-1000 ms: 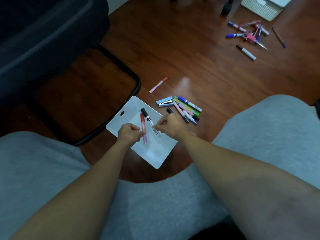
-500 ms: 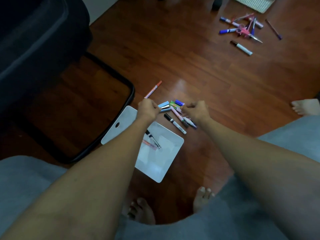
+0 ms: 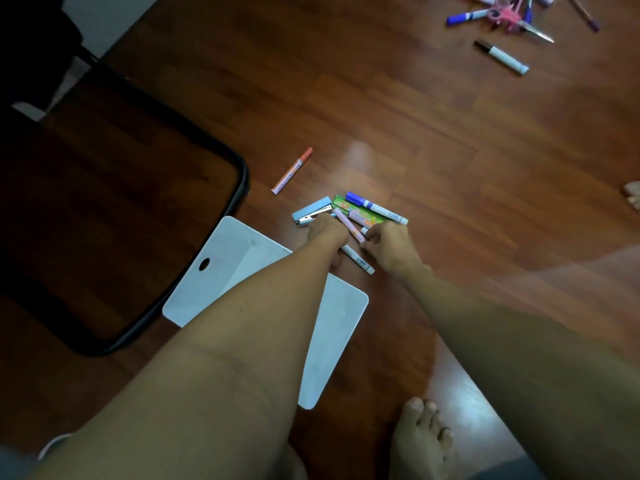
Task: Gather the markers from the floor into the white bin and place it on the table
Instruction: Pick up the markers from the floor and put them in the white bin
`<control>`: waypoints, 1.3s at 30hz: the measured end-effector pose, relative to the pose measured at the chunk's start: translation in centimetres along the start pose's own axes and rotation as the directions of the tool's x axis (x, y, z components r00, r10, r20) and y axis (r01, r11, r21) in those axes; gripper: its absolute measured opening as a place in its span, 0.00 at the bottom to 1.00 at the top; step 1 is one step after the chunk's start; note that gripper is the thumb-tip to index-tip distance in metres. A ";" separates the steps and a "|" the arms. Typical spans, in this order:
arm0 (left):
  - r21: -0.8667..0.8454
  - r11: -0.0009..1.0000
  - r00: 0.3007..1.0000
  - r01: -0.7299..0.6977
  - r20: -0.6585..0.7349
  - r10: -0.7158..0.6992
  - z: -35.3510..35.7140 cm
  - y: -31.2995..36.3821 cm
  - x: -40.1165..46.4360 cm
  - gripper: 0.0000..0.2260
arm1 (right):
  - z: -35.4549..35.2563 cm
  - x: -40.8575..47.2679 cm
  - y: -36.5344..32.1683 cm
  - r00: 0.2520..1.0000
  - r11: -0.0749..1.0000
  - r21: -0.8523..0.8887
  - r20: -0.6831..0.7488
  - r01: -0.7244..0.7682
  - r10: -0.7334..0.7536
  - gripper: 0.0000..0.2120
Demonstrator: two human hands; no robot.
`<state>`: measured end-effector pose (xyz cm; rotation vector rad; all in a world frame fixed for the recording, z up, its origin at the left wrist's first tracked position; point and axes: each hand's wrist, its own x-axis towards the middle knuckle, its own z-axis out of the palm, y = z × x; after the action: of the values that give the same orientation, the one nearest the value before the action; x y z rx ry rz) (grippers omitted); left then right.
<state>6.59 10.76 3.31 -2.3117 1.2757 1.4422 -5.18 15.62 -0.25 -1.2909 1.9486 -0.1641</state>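
Note:
The white bin [image 3: 221, 271] lies on the wood floor, and my left forearm hides its inside. Just beyond it is a small pile: a blue marker [image 3: 375, 208], a pink marker [image 3: 346, 223] and a white marker with a black cap [image 3: 358, 259]. My left hand [image 3: 325, 233] rests on the pile's near left side with its fingers curled down out of sight. My right hand [image 3: 389, 245] pinches the near end of the pink marker. An orange marker [image 3: 292, 170] lies alone to the left.
A light-blue stapler [image 3: 310, 211] and a green box [image 3: 360, 213] sit in the same pile. More markers and pink scissors [image 3: 509, 13] lie far right, with a black-capped marker [image 3: 502, 57]. A black chair frame [image 3: 239, 181] is left. My bare foot [image 3: 422, 441] is near.
Both hands left the bin, where two markers lay, and reached forward to the pile. My head leaned closer, so the view moved in over the pile.

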 end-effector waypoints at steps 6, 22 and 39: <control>-0.187 0.982 0.998 0.039 0.064 -0.027 1.6 0.2 1.3 0.08 | 1.1 -0.5 -0.4 1.000 0.996 -0.089 -0.021 0.003 -0.005 0.10; -0.163 0.957 0.942 -0.241 -0.277 0.190 -7.9 0.2 -5.7 0.15 | -4.2 -6.7 -6.6 0.990 0.949 0.307 -0.099 -0.068 0.103 0.07; -0.151 0.977 0.945 -0.150 -0.314 0.096 -9.8 -12.4 -9.4 0.14 | -0.5 -14.2 -10.1 0.975 0.983 0.059 0.130 0.176 -0.183 0.07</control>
<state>20.38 19.12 12.18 -2.7003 1.4487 1.3151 4.40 22.43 12.58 -1.4098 1.7046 -0.2059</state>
